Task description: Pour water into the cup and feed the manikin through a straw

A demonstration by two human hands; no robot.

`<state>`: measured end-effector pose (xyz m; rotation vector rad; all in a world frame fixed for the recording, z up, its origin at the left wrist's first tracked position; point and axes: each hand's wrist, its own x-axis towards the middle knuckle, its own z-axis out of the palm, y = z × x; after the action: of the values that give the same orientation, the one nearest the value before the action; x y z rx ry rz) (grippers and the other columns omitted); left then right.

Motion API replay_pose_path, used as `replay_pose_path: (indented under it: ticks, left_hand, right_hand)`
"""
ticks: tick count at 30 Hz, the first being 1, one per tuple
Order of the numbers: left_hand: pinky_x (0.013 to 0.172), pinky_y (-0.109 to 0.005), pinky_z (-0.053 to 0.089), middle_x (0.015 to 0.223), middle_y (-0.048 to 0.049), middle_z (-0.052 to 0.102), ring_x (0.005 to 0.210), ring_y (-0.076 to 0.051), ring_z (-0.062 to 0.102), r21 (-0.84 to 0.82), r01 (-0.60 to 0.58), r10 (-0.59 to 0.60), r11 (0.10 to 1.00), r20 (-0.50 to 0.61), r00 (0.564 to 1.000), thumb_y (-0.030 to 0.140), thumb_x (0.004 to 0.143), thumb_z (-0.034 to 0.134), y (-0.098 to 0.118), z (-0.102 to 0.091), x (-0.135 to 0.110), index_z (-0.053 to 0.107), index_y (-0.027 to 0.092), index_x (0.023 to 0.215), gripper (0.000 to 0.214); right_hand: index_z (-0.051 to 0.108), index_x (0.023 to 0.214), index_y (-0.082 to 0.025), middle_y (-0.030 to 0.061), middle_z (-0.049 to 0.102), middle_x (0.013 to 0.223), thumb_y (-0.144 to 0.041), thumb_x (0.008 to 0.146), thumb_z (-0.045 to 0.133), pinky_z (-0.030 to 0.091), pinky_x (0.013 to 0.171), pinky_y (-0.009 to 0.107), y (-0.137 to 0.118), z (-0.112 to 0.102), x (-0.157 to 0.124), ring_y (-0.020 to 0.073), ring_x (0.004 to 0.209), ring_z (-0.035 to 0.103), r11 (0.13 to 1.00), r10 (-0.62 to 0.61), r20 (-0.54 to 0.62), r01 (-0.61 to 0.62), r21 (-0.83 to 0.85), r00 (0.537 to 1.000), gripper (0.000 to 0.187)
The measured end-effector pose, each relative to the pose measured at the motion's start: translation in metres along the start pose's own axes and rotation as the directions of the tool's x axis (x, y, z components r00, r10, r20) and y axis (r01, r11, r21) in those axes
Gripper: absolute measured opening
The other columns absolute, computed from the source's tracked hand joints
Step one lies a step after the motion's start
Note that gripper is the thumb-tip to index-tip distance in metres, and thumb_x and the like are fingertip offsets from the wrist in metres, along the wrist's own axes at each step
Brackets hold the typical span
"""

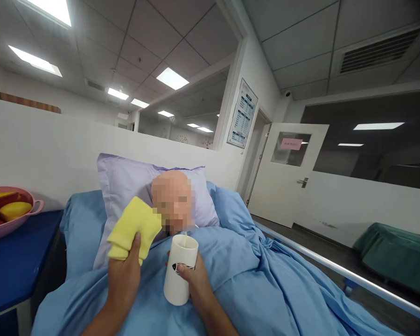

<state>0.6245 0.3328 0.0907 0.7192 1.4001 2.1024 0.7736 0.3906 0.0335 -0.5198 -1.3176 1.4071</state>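
My left hand (124, 275) grips a folded yellow cloth (136, 228), thumb on the near side. The cloth is held up beside the bald head (171, 186) of a figure lying in the bed; its face is blurred out. Wrapped around a tall white cup (179, 284) with a dark printed design is my right hand (198, 280), its fingers partly hidden behind. A thin pale straw or stick (185, 237) sticks up from the cup's mouth, just below the chin. Whether it touches the mouth I cannot tell.
A lilac pillow (126, 177) lies under the head, and a blue quilt (245, 289) covers the body. At left, a pink basin (10, 228) of fruit-like items stands on a blue-topped cabinet (38, 261). A bed rail (336, 265) runs along the right; beyond it a door (283, 186) stands ajar.
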Motion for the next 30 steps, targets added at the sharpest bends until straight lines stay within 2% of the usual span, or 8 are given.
replay_pose_path:
  ticks: [4,6,8,11,13,15,24,30]
  left_hand:
    - [0.098,-0.042,0.051,0.112,-0.0094,0.072,0.112,-0.030,0.063,0.128,-0.209,0.194,0.970,0.115,0.974,0.046,0.085,0.063,-0.008,0.026,0.011,0.068,0.020,0.104,0.032]
    - [0.099,-0.042,0.051,0.106,-0.0111,0.073,0.107,-0.030,0.066,0.156,-0.454,0.417,0.877,0.222,0.881,0.038,0.088,0.060,-0.022,0.037,0.021,0.069,0.018,0.098,0.024]
    - [0.104,-0.043,0.048,0.115,-0.0126,0.071,0.115,-0.029,0.062,0.088,-0.743,0.659,0.664,0.401,0.637,0.030,0.091,0.054,-0.034,0.047,0.032,0.068,0.016,0.107,0.025]
    - [0.113,-0.045,0.040,0.138,-0.0121,0.057,0.132,-0.025,0.048,-0.059,-0.971,0.746,0.234,0.651,0.140,0.018,0.095,0.045,-0.045,0.061,0.045,0.054,0.016,0.133,0.039]
    - [0.113,-0.045,0.039,0.141,-0.0127,0.053,0.135,-0.023,0.044,-0.056,-0.997,0.683,0.046,0.731,-0.009,0.012,0.096,0.041,-0.049,0.068,0.049,0.047,0.015,0.139,0.044]
    - [0.113,-0.044,0.039,0.141,-0.0140,0.052,0.135,-0.024,0.044,-0.018,-0.999,0.657,-0.028,0.753,-0.032,0.010,0.096,0.040,-0.053,0.070,0.051,0.045,0.012,0.140,0.045]
    - [0.108,-0.046,0.045,0.124,-0.0104,0.067,0.117,-0.025,0.062,0.055,-0.998,0.692,0.044,0.719,0.070,0.013,0.094,0.047,-0.083,0.049,0.042,0.060,0.019,0.129,0.038]
    - [0.108,-0.049,0.044,0.131,-0.0100,0.062,0.126,-0.027,0.055,-0.005,-0.986,0.795,0.164,0.593,0.130,0.012,0.092,0.049,-0.050,0.031,0.027,0.057,0.024,0.131,0.042]
  right_hand:
    - [0.059,0.111,-0.016,0.0048,0.069,0.084,-0.049,0.062,0.082,0.051,0.064,0.033,0.006,-0.002,0.001,0.0199,0.072,0.063,0.991,-0.116,-0.105,0.108,-0.077,0.988,0.064]
    - [0.059,0.110,-0.017,0.0046,0.070,0.084,-0.049,0.061,0.082,0.052,0.065,0.033,0.006,-0.002,0.000,0.0200,0.071,0.063,0.981,-0.175,-0.173,0.156,-0.119,0.969,0.063]
    - [0.058,0.111,-0.018,0.0051,0.071,0.087,-0.048,0.060,0.082,0.052,0.068,0.034,0.003,-0.001,-0.001,0.0206,0.074,0.064,0.965,-0.246,-0.251,0.212,-0.157,0.936,0.063]
    - [0.058,0.113,-0.019,0.0067,0.071,0.099,-0.043,0.060,0.083,0.052,0.080,0.038,-0.001,-0.001,-0.003,0.0231,0.086,0.065,0.943,-0.323,-0.365,0.264,-0.203,0.873,0.063]
    - [0.058,0.113,-0.020,0.0067,0.070,0.102,-0.041,0.061,0.083,0.051,0.083,0.039,-0.003,-0.003,-0.004,0.0246,0.090,0.065,0.950,-0.310,-0.433,0.255,-0.182,0.846,0.062]
    - [0.058,0.113,-0.021,0.0058,0.071,0.099,-0.041,0.063,0.081,0.053,0.080,0.039,-0.005,-0.004,-0.003,0.0250,0.089,0.066,0.966,-0.256,-0.471,0.237,-0.100,0.845,0.058]
    - [0.052,0.121,-0.022,0.0033,0.069,0.098,-0.043,0.068,0.079,0.053,0.077,0.035,-0.012,0.000,-0.004,0.0197,0.082,0.065,0.980,-0.127,-0.462,0.184,0.081,0.878,0.063]
    - [0.050,0.123,-0.020,0.0017,0.069,0.088,-0.044,0.066,0.079,0.053,0.066,0.032,-0.013,-0.001,-0.002,0.0198,0.073,0.065,0.986,-0.100,-0.489,0.153,0.070,0.867,0.069]
